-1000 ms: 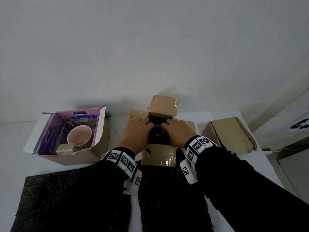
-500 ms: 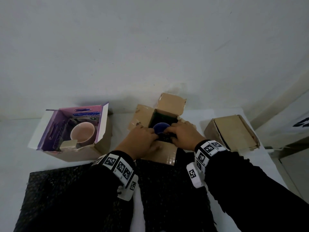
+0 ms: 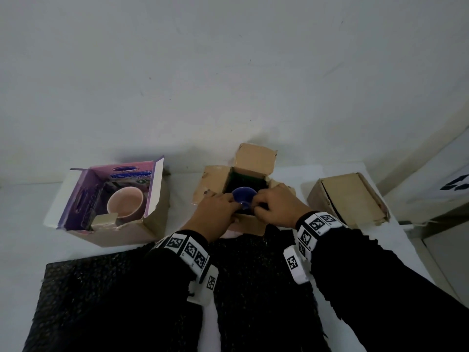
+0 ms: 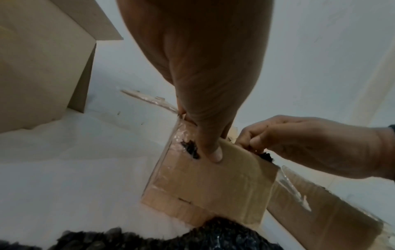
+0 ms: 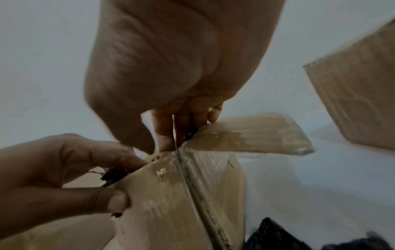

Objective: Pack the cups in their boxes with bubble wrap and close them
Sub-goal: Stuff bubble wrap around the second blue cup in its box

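A blue cup [image 3: 244, 196] sits in the open brown box [image 3: 250, 222] at the middle of the table, with black bubble wrap lining the box around it. My left hand [image 3: 218, 212] grips the box's near wall: the thumb [image 4: 213, 153] presses the outside and the fingers reach over the rim. My right hand [image 3: 276, 207] is at the near right corner, its curled fingers [image 5: 164, 135] pinching black wrap at the rim. A pink cup [image 3: 124, 202] stands bare in the purple-lined box [image 3: 76, 199] on the left.
A closed brown box [image 3: 347, 196] lies at the right, close to the table's right edge. Two black bubble wrap sheets [image 3: 101, 301] [image 3: 261, 288] are spread on the white table under my forearms. The wall stands right behind the boxes.
Both hands have drawn back from over the blue cup to the box's near rim, so the cup's mouth now shows.
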Motion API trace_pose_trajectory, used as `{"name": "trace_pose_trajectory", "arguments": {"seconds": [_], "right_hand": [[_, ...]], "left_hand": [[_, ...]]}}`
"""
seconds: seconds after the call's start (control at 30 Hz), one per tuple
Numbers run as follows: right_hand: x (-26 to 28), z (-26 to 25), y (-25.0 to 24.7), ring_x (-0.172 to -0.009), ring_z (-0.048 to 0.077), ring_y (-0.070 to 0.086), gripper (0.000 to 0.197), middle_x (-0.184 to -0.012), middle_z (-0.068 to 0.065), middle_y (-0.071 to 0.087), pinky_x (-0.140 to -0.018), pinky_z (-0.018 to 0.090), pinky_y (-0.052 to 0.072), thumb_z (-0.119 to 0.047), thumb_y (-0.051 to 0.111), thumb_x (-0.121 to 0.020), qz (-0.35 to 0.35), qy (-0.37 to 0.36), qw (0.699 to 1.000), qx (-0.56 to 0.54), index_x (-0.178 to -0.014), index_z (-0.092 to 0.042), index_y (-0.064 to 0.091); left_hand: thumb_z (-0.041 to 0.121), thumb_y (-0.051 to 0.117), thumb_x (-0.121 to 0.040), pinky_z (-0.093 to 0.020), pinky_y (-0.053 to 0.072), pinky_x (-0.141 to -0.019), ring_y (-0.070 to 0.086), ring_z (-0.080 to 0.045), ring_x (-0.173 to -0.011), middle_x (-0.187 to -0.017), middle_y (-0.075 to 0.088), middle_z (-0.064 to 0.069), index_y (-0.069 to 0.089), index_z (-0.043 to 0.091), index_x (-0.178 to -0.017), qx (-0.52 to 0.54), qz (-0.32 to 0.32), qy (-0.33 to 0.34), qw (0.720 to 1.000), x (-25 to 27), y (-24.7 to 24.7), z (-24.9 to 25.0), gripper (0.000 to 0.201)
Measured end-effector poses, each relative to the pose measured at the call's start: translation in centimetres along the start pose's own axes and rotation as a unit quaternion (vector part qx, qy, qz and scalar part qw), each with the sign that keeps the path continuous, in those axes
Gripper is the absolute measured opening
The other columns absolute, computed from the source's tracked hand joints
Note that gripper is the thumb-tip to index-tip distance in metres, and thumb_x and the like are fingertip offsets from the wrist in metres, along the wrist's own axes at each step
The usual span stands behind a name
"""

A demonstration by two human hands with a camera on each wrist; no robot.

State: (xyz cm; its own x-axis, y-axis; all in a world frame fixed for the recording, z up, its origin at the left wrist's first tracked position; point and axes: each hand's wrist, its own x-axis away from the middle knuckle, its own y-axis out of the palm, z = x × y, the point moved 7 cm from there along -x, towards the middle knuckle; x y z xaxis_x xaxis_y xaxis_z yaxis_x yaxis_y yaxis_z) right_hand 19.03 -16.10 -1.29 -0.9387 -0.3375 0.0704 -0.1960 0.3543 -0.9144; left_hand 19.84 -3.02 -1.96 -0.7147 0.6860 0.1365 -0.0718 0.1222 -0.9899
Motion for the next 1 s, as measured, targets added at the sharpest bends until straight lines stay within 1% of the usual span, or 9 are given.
{"name": "trace_pose_trajectory", "arguments": {"seconds": [0.1,0.2,0.37,0.5,0.63,0.73,0.8,0.9,1.0], "right_hand": [[0.4,-0.2,0.8,-0.068,0.012,0.053,0.038,-0.075,-0.01,0.061,-0.082,0.035,0.027,-0.065,0.056,-0.072,-0.04,-0.032,0.995,0.081,-0.083,-0.029,0.056],[0.6,-1.2,1.5,-0.075,0.02,0.059,0.029,-0.08,-0.006,0.065,-0.084,0.037,0.022,-0.056,0.057,-0.078,-0.059,-0.05,0.979,0.191,-0.09,-0.03,0.052],[0.8,-1.6,2.4,-0.085,0.026,0.061,0.042,-0.085,0.003,0.069,-0.097,0.041,0.019,-0.044,0.047,-0.09,-0.055,-0.031,0.966,0.253,-0.128,-0.026,0.051],[1.1,-1.4,2.4,-0.095,0.026,0.056,0.036,-0.106,0.003,0.059,-0.091,0.04,0.024,-0.041,0.057,-0.084,-0.027,-0.013,0.979,0.2,-0.114,-0.022,0.054],[1.3,-1.7,2.5,-0.105,0.026,0.054,0.048,-0.119,0.003,0.053,-0.093,0.04,0.022,-0.035,0.06,-0.083,-0.014,0.002,0.987,0.161,-0.128,-0.022,0.05],[1.4,-1.7,2.3,-0.103,0.026,0.056,0.044,-0.116,0.001,0.057,-0.093,0.039,0.02,-0.029,0.062,-0.084,0.003,0.005,0.993,0.121,-0.127,-0.027,0.055],[1.6,-1.6,2.0,-0.099,0.025,0.056,0.038,-0.111,-0.001,0.06,-0.093,0.038,0.022,-0.03,0.064,-0.082,0.017,0.009,0.994,0.111,-0.12,-0.028,0.059],[2.0,-1.6,2.0,-0.095,0.026,0.058,0.025,-0.097,0.003,0.065,-0.093,0.038,0.022,-0.035,0.061,-0.085,0.019,0.001,0.989,0.147,-0.109,-0.028,0.063],[2.1,-1.8,2.6,-0.096,0.027,0.056,0.029,-0.098,0.007,0.065,-0.098,0.041,0.022,-0.04,0.051,-0.091,-0.005,-0.013,0.976,0.216,-0.111,-0.024,0.065]], "left_hand": [[0.035,0.053,-0.092,-0.036,0.035,-0.088,0.06,-0.024,-0.101,-0.113,0.063,0.0,0.06,0.031,-0.125,-0.019,0.001,0.007,1.0,0.1,-0.2,0.2,0.034],[0.032,0.048,-0.095,-0.034,0.037,-0.086,0.063,-0.023,-0.094,-0.104,0.067,0.002,0.061,0.027,-0.118,-0.076,-0.018,0.005,0.997,0.3,-0.4,0.7,0.027],[0.024,0.047,-0.095,-0.034,0.039,-0.087,0.064,-0.022,-0.091,-0.099,0.069,-0.001,0.061,0.024,-0.107,-0.105,-0.047,-0.009,0.993,0.3,-0.8,1.4,0.018],[0.026,0.051,-0.094,-0.036,0.042,-0.086,0.061,-0.026,-0.1,-0.115,0.06,-0.006,0.063,0.019,-0.113,-0.081,-0.071,-0.003,0.994,0.1,-0.6,1.6,0.024],[0.021,0.047,-0.096,-0.036,0.046,-0.078,0.06,-0.028,-0.098,-0.119,0.054,-0.007,0.063,0.02,-0.119,-0.047,-0.05,-0.019,0.997,0.1,-0.4,1.1,0.028],[0.019,0.047,-0.095,-0.034,0.045,-0.077,0.063,-0.024,-0.093,-0.107,0.064,-0.001,0.061,0.021,-0.11,-0.05,-0.038,-0.016,0.998,0.4,-0.2,1.0,0.02],[0.021,0.048,-0.094,-0.034,0.04,-0.087,0.061,-0.022,-0.095,-0.103,0.067,0.001,0.059,0.025,-0.105,-0.049,-0.017,-0.016,0.999,0.6,-0.1,0.6,0.016],[0.025,0.051,-0.09,-0.037,0.024,-0.098,0.053,-0.02,-0.11,-0.109,0.064,0.004,0.061,0.029,-0.106,-0.059,0.005,-0.03,0.998,1.1,0.1,0.2,0.019],[0.025,0.051,-0.09,-0.04,0.024,-0.1,0.049,-0.023,-0.114,-0.111,0.063,0.001,0.06,0.028,-0.109,-0.068,-0.018,-0.032,0.997,1.0,0.3,0.5,0.021]]}}
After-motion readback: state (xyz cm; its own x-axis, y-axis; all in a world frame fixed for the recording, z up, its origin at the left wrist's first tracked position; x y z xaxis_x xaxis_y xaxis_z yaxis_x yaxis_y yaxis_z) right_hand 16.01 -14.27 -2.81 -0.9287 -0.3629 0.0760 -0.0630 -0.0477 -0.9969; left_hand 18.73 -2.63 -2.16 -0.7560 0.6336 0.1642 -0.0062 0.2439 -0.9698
